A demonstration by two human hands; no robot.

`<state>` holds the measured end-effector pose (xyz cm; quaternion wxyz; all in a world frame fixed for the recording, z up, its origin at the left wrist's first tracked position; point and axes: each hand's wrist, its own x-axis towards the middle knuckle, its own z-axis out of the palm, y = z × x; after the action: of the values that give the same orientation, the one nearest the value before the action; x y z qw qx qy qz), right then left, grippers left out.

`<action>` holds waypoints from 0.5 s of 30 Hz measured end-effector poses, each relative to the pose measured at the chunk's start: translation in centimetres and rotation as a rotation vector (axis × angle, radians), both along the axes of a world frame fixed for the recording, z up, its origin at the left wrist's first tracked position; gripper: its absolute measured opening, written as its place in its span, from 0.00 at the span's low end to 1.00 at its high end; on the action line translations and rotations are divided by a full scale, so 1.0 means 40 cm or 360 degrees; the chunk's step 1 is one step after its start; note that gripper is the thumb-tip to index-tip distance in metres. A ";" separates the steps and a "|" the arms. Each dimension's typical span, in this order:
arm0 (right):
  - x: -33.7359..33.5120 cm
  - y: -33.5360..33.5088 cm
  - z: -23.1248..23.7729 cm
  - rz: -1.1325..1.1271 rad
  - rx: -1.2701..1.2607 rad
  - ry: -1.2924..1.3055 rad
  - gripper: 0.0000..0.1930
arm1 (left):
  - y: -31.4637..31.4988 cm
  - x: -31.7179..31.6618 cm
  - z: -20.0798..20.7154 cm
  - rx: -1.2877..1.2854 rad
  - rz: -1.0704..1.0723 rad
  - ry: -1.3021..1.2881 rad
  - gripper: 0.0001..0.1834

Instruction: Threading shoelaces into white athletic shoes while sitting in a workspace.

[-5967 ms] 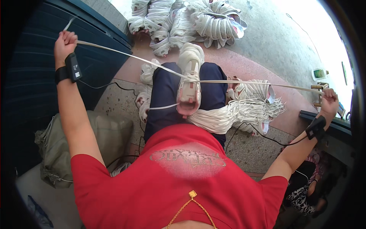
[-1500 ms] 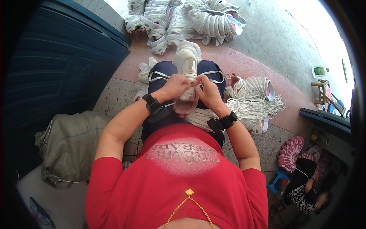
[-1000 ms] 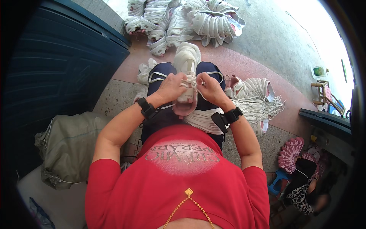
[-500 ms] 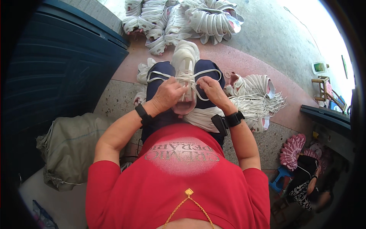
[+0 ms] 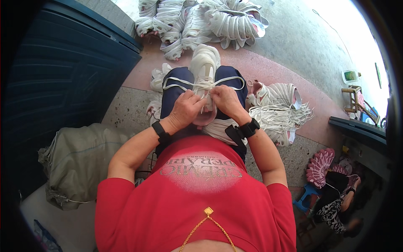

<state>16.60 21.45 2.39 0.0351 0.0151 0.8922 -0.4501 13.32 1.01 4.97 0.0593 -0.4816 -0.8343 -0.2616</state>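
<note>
A white shoe upper (image 5: 204, 59) lies between my knees, toe pointing away, its pinkish heel opening (image 5: 204, 119) toward me. White shoelace (image 5: 230, 78) runs through its front and loops out over both thighs. My left hand (image 5: 187, 108) is at the left side of the lacing, fingers pinched on the lace. Close by on the right, my right hand (image 5: 226, 101) also pinches the lace, fingertips near the eyelets. The hands partly hide the lacing between them.
White laces (image 5: 224, 127) lie across my lap. Stacked white uppers (image 5: 275, 93) and a lace bundle (image 5: 289, 115) sit at right; more uppers (image 5: 237, 23) are piled ahead. A grey-green sack (image 5: 84, 157) and dark blue door (image 5: 63, 80) stand left. Another person (image 5: 336, 206) sits lower right near pink uppers.
My right hand has moved left and slightly down, close to my left hand at the lacing. My left hand has shifted slightly down. The other person's arm has moved.
</note>
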 end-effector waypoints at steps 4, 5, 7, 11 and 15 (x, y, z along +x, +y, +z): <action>-0.023 -0.005 0.018 0.0092 0.0123 -0.0120 0.08 | -0.006 0.000 0.001 -0.0067 -0.0027 0.0027 0.17; -0.026 -0.008 0.022 0.0078 0.0081 -0.0113 0.08 | -0.006 0.001 0.000 -0.0082 -0.0035 0.0036 0.17; -0.032 -0.017 0.029 0.0052 -0.0002 -0.0100 0.08 | -0.005 0.003 -0.002 -0.0079 -0.0026 0.0053 0.17; -0.041 -0.027 0.012 0.0032 -0.0208 -0.0077 0.07 | -0.004 0.008 0.000 -0.0105 -0.0030 0.0074 0.16; -0.036 -0.039 0.010 0.0071 -0.0141 0.0074 0.05 | -0.009 -0.007 0.001 0.0087 0.0011 -0.0060 0.16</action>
<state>15.17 19.91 2.78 0.0251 -0.0168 0.8720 -0.4885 13.04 0.64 5.00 0.0577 -0.4718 -0.8295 -0.2931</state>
